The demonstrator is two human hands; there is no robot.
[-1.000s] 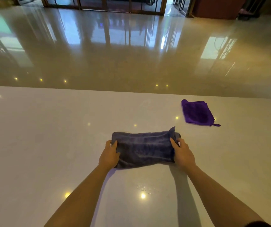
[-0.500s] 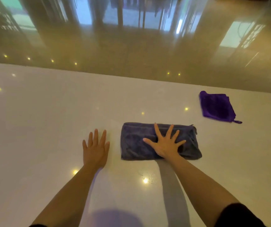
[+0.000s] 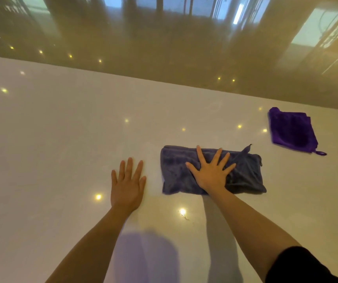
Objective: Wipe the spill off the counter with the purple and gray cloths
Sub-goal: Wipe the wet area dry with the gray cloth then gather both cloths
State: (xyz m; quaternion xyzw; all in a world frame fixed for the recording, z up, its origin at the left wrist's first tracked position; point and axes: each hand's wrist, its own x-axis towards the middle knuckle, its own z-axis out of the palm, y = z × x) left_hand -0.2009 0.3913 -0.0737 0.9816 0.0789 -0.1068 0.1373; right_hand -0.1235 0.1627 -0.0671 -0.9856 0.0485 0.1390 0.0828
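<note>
A gray cloth (image 3: 176, 172), folded into a long strip, lies flat on the white counter (image 3: 51, 139). My right hand (image 3: 211, 172) presses flat on its middle, fingers spread wide. My left hand (image 3: 127, 184) rests palm down on the bare counter just left of the cloth, fingers apart, holding nothing. A purple cloth (image 3: 291, 130), folded with a small loop at its near corner, lies apart at the right, close to the counter's far edge. A few small wet specks (image 3: 184, 215) sit on the counter in front of the gray cloth.
The counter's far edge (image 3: 164, 83) runs across the view, with a glossy brown floor beyond it. Bright ceiling-light reflections dot the counter surface. My shadow falls on the near part of the counter.
Both hands let go of the gray cloth's ends; the right hand now presses flat on it, and the left hand lies flat on the counter beside it. The view has tilted down.
</note>
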